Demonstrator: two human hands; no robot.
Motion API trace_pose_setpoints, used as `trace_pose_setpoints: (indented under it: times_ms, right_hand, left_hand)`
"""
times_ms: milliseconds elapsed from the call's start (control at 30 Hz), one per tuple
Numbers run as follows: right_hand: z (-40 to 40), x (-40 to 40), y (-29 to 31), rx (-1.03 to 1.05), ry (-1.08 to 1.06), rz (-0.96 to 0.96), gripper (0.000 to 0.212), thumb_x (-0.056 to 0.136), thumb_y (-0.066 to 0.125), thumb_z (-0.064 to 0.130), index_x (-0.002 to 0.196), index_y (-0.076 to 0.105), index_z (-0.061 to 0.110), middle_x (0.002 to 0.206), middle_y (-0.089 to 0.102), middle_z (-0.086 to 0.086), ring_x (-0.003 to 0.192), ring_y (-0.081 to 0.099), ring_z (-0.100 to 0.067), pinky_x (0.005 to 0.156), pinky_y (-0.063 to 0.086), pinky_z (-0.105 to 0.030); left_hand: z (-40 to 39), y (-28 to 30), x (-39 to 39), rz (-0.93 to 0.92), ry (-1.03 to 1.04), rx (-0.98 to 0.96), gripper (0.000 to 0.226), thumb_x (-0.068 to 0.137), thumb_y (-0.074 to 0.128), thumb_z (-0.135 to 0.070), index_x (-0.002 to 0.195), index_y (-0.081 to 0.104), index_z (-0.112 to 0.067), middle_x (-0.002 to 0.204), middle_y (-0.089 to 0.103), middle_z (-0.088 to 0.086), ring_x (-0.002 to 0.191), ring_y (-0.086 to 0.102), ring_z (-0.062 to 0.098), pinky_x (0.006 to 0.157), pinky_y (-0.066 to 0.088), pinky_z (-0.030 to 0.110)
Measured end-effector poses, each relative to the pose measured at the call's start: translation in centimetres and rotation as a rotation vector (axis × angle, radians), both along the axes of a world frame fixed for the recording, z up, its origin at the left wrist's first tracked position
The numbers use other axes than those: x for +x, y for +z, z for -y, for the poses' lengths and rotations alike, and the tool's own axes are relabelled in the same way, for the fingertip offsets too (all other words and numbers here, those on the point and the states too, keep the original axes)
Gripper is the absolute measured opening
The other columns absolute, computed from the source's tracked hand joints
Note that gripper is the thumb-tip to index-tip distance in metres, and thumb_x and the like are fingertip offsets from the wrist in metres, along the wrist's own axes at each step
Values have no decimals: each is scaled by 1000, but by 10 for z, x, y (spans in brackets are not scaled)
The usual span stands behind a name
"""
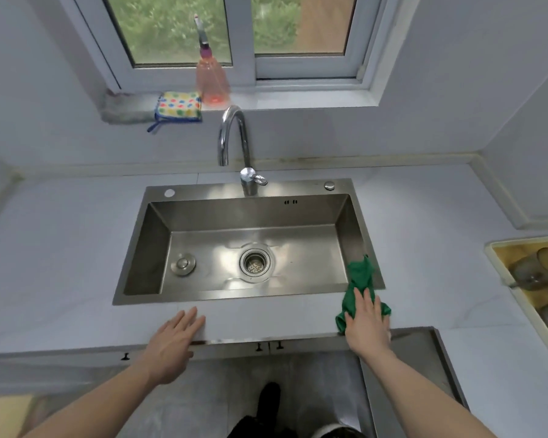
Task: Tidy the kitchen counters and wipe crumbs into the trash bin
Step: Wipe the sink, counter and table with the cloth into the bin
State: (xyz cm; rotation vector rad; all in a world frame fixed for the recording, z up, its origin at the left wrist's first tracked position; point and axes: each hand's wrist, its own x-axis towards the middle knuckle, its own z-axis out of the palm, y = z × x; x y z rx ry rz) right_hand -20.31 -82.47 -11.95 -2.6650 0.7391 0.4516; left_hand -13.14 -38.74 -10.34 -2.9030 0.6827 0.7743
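A green cloth (360,279) lies on the pale counter (76,267) at the front right corner of the steel sink (159,245), its far end draped over the sink's rim. My right hand (366,322) presses flat on the cloth with straight fingers. My left hand (174,339) rests flat at the counter's front edge, below the sink, fingers straight and holding nothing. No trash bin is in view.
A chrome tap (234,143) rises behind the sink. On the windowsill stand a pink spray bottle (211,80), a dotted sponge cloth (179,105) and a grey cloth (127,109). A yellow tray (500,273) with dishes sits at the right. Cabinet handles (268,346) hang below.
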Motion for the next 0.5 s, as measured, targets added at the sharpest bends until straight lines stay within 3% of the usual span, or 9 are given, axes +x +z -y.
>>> trace_pose_setpoints:
  times_ms: [133,267,433,500]
  right_hand:
    - [-65,8,0,46,146,-24,68,107,35,37,163,-2,25,171,-7,-1,157,-4,-29,125,4,-56]
    - [-109,18,3,88,139,-88,71,106,35,39,163,-5,25,170,-12,-1,156,-9,-30,125,0,-57]
    - [-173,40,2,128,102,-121,75,106,36,41,162,-10,22,169,-17,-5,156,-12,-34,124,0,-60]
    - [-209,50,0,126,113,-99,75,106,36,40,161,-11,22,169,-19,-5,155,-13,-34,123,-1,-61]
  left_hand:
    - [-19,7,-14,-27,182,-8,84,98,54,-41,162,1,-24,168,-14,4,156,-2,29,127,12,38]
    - [-23,17,-12,-107,210,-35,84,96,56,-37,162,5,-24,170,-4,1,155,9,27,125,18,36]
    - [-51,31,16,-158,229,-211,63,92,58,-36,152,41,-25,163,31,-5,147,34,16,118,29,28]
    - [-73,32,27,-147,258,-279,57,93,58,-35,148,47,-27,158,39,-7,144,37,13,118,27,25]
